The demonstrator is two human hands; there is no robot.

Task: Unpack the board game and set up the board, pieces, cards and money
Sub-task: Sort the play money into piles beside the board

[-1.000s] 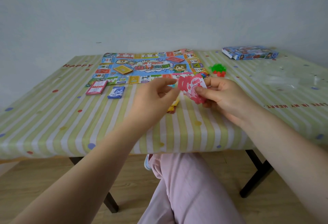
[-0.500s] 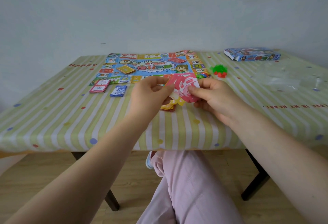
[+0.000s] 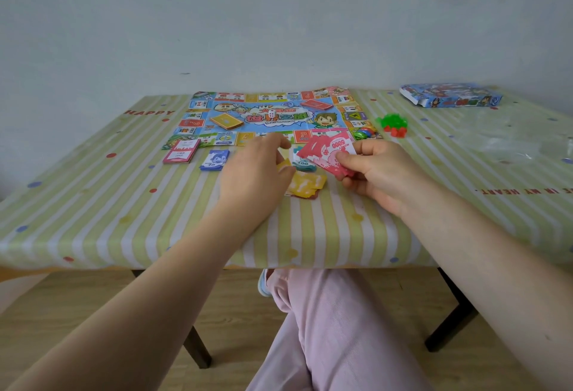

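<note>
The game board [image 3: 273,117] lies unfolded at the back middle of the table, with a yellow card deck [image 3: 226,120] and a red card deck [image 3: 316,104] on it. My right hand [image 3: 378,173] grips a fanned bundle of pink 5000 money notes [image 3: 325,155] just above the table. My left hand [image 3: 257,170] hovers low with relaxed fingers over the yellow notes [image 3: 307,184] and teal notes [image 3: 302,161], partly hiding them. I see nothing held in it.
A pink card stack [image 3: 181,151] and a blue one [image 3: 215,160] lie left of my hands. Coloured pawns [image 3: 364,132], green houses [image 3: 391,120] and red pieces [image 3: 398,132] sit right of the board. The game box [image 3: 449,99] and clear plastic wrap [image 3: 508,136] are at the far right.
My left hand has let go of the pink notes and dropped left and down to the money piles on the table. My right hand keeps the pink bundle.
</note>
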